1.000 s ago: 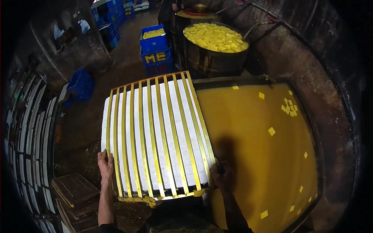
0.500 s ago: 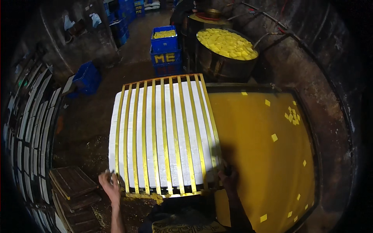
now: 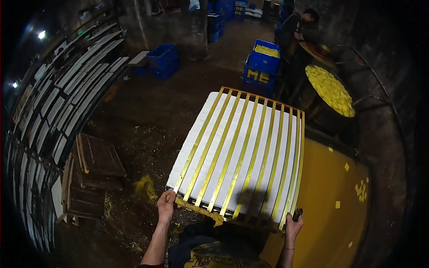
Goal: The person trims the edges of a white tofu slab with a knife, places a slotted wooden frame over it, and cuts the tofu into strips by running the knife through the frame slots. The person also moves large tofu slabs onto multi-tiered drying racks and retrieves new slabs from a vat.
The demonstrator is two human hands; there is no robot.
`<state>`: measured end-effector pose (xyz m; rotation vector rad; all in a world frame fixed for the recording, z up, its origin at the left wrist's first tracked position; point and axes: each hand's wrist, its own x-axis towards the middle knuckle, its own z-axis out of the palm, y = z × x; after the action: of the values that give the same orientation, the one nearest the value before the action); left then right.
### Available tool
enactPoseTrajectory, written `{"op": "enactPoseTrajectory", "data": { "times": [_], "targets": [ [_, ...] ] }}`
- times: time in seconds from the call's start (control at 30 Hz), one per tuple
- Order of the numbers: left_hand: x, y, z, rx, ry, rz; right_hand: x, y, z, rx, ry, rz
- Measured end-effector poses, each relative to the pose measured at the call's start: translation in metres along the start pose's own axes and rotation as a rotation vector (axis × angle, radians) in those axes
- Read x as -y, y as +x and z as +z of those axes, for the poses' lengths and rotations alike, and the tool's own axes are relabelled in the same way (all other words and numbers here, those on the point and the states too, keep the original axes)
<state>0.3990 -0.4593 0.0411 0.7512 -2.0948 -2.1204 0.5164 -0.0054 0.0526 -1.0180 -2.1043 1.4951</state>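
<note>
A yellow slatted rack [image 3: 233, 184] lies over a white slab [image 3: 196, 129] marked off in blocks, which looks like tofu. My left hand [image 3: 166, 204] is closed on the rack's near left corner, beside a knotted yellow cloth [image 3: 203, 211] along the near edge. At the near right corner my right hand [image 3: 293, 224] is closed against the rack's end. A small dark object [image 3: 297, 214] shows by its fingers; I cannot make out its kind. Shadow covers part of the near slats.
Right of the rack is a vat of yellow liquid [image 3: 321, 178] with floating yellow squares. Beyond stand a drum [image 3: 328, 89] full of yellow pieces, blue crates [image 3: 267, 61] and a person [image 3: 292, 31]. Left are stacked wooden boards [image 3: 100, 156] and a shelf of white slabs [image 3: 58, 107].
The view has swung left, so the rack appears farther right and tilted. My left hand, earlier just off the near left corner, now grips it.
</note>
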Motion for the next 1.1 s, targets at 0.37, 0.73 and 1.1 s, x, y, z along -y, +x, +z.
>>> {"op": "enactPoseTrajectory", "data": {
  "times": [0.37, 0.73, 1.1],
  "targets": [
    [-0.029, -0.001, -0.009, -0.128, 0.442, 0.365, 0.098, -0.02, -0.065, -0.279, 0.161, -0.383],
    [-0.113, -0.051, 0.184, 1.374, 0.263, -0.182, 0.201, -0.059, 0.016, 0.541, 0.218, -0.031],
    [-0.097, 0.079, 0.297, 0.745, 1.045, 1.128, 0.243, 0.286, 0.085, 0.123, -0.319, -0.75]
  ]
}}
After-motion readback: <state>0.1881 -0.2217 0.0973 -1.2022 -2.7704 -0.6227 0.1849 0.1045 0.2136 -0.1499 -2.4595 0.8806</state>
